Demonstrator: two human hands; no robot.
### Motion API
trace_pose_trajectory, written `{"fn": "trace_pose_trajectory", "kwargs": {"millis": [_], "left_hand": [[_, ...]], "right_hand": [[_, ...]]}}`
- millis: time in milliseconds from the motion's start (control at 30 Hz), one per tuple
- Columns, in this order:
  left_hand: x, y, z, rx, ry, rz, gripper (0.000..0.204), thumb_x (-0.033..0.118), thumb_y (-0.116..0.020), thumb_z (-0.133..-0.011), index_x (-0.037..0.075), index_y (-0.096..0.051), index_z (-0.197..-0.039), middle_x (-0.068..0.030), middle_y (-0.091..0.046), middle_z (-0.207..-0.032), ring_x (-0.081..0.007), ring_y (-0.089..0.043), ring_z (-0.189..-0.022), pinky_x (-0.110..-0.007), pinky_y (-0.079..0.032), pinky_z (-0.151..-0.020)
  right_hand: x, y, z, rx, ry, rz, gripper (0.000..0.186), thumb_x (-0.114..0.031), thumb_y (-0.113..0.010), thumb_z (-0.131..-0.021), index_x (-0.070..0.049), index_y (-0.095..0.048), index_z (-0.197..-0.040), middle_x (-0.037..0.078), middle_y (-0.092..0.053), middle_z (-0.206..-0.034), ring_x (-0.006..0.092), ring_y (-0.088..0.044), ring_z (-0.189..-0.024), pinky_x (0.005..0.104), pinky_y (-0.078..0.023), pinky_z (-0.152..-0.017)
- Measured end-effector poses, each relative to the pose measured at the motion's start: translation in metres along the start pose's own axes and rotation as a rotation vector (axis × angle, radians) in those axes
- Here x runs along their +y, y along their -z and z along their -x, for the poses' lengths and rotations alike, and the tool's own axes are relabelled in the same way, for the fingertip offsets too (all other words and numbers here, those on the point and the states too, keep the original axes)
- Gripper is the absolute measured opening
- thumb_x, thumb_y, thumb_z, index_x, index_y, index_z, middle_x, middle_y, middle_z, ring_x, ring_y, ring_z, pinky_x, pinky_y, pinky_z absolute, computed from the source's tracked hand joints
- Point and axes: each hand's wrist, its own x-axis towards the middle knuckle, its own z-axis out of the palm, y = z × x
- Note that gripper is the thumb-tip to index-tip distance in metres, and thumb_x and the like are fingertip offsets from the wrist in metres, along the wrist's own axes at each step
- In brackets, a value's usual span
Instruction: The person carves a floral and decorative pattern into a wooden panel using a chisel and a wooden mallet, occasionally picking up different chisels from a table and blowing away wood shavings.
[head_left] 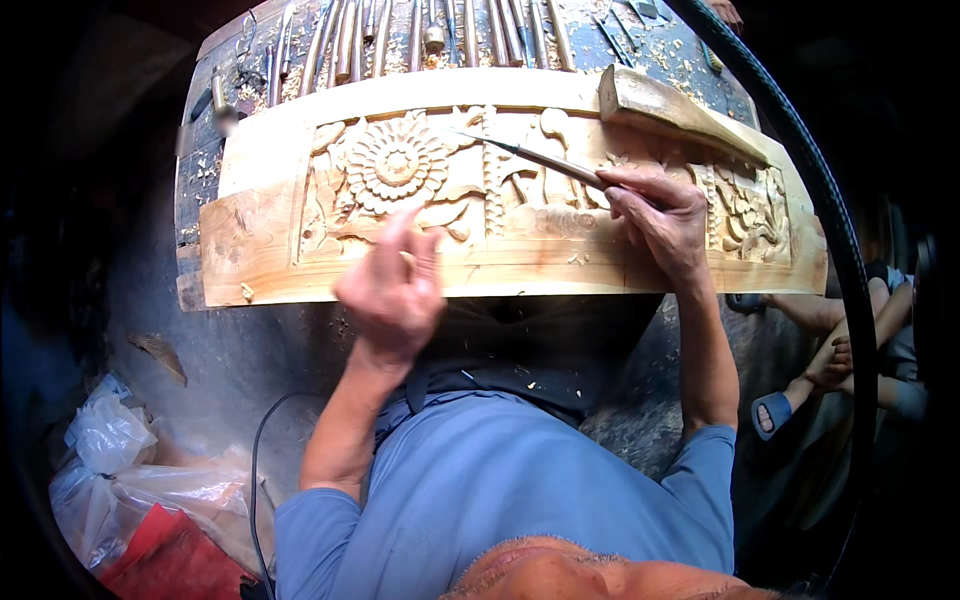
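Observation:
A pale wooden panel point(270, 275) carved in relief lies across the bench before me. At its left is a round, many-petalled flower point(397, 163); more figures and leaf shapes run to the right. My right hand point(660, 210) grips a slim carving chisel point(555, 163) by its handle end, above the panel's middle. The blade slants left, its tip near the flower's right side. Over the panel's front edge, left of centre, my left hand point(392, 285) is blurred by motion; its index finger looks stretched out, and I see nothing held in it.
A wooden mallet point(680, 112) rests on the panel's upper right. Several carving tools point(415, 35) lie in a row along the bench's point(190, 260) far side among shavings. Plastic bags point(110, 440) sit lower left. A dark cable point(800, 130) arcs at right, near another person's legs point(830, 350).

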Motion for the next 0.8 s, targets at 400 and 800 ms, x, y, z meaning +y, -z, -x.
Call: {"fn": "trace_pose_trajectory", "kwargs": {"millis": [400, 800], "left_hand": [[0.018, -0.042, 0.006, -0.299, -0.204, 0.026, 0.060, 0.001, -0.067, -0.080, 0.008, -0.072, -0.140, -0.0025, -0.060, -0.086, -0.0145, -0.055, -0.057, -0.031, -0.044, -0.049], [0.014, -0.042, 0.001, -0.311, -0.226, -0.072, 0.059, 0.000, -0.066, -0.080, 0.002, -0.071, -0.139, -0.0028, -0.061, -0.089, -0.0102, -0.057, -0.060, -0.028, -0.044, -0.049]], "right_hand": [[-0.066, -0.001, 0.032, -0.148, 0.086, 0.480, 0.026, 0.001, -0.085, -0.086, -0.002, -0.085, -0.112, 0.012, -0.082, -0.087, 0.0138, -0.075, -0.071, 0.0264, -0.057, -0.063], [-0.084, -0.005, -0.001, -0.301, 0.128, 0.634, 0.025, -0.001, -0.085, -0.085, -0.003, -0.085, -0.110, 0.013, -0.082, -0.087, 0.0204, -0.078, -0.072, 0.0293, -0.060, -0.064]]}}
